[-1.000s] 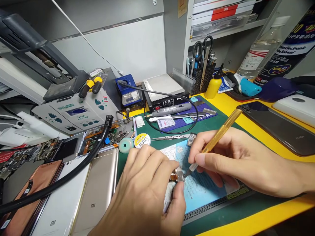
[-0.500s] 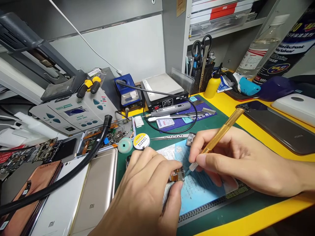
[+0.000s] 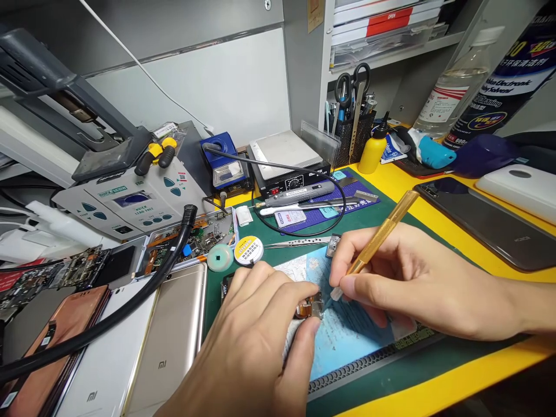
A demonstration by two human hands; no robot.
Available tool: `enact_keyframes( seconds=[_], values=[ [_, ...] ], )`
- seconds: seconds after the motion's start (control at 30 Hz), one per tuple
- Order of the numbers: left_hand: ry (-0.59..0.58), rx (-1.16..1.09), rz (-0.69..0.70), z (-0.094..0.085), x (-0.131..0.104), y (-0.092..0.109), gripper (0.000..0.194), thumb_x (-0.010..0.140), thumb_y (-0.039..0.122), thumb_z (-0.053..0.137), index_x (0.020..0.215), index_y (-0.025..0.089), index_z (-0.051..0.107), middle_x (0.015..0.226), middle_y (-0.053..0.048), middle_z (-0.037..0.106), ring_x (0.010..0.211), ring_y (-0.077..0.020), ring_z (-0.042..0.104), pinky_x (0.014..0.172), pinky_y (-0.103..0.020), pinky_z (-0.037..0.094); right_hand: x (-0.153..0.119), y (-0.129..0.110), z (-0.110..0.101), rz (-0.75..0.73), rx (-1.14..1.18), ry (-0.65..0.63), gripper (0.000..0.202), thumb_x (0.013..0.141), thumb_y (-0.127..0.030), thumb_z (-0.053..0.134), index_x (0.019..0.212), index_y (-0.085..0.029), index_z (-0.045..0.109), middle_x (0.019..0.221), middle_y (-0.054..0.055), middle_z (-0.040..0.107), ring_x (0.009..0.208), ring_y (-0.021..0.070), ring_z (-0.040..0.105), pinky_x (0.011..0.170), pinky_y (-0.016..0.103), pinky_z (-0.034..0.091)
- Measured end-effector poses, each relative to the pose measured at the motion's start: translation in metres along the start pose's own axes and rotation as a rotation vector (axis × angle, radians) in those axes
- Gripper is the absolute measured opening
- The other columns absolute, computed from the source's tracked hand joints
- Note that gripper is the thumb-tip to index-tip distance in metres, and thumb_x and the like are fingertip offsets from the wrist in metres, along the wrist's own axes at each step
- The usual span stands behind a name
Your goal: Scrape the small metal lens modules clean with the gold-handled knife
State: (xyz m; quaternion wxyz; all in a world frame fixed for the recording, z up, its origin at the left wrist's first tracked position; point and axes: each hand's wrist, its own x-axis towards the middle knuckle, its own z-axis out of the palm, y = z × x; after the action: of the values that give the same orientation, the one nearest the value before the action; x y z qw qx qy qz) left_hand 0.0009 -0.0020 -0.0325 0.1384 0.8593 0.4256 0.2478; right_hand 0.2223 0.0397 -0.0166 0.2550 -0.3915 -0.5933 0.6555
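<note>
My left hand [image 3: 260, 330] is closed on a small electronic module [image 3: 316, 306] with an orange flex cable, pinching it between the thumb and fingers. Some of the module is hidden under those fingers. In my right hand [image 3: 403, 284] is a slim craft knife [image 3: 382, 231] with a gold knurled handle, gripped like a pen. Its thin tip points down-left at the module's right edge; whether it touches cannot be told. Both hands are over a light-blue printed sheet [image 3: 343, 341] on a green mat [image 3: 373, 388]. Another small metal part [image 3: 333, 245] lies just beyond my right fingers.
Tweezers [image 3: 299, 241] and a round yellow-labelled tin [image 3: 249, 250] lie beyond the hands. A black hose [image 3: 143, 301] crosses several phones on the left. Behind stand a hot-air station [image 3: 134, 200] and a heating plate [image 3: 282, 152]. A yellow bottle [image 3: 372, 152] and a dark phone [image 3: 486, 226] are right.
My right hand has shifted slightly left, and the craft knife's handle leans a little differently. The left hand keeps its pinch on the module. The whole view has moved very slightly.
</note>
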Motion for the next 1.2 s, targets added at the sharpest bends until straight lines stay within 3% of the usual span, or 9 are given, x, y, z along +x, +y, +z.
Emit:
enact_keyframes(
  seconds=[1.2],
  values=[
    [-0.058,-0.047,0.024,-0.0029,-0.0015,-0.0009,0.026,0.094,0.007,0.053,0.114,0.022,0.058,0.096,-0.003,0.061,0.091,-0.0218,0.05,0.081,-0.039,0.04,-0.0007,0.0043,-0.001,-0.034,0.021,-0.031,0.017,0.082,-0.019,0.076,0.083,-0.019,0.059,0.053,-0.007,0.047,0.045,0.0071,0.046,0.038,0.011,0.036]
  ],
)
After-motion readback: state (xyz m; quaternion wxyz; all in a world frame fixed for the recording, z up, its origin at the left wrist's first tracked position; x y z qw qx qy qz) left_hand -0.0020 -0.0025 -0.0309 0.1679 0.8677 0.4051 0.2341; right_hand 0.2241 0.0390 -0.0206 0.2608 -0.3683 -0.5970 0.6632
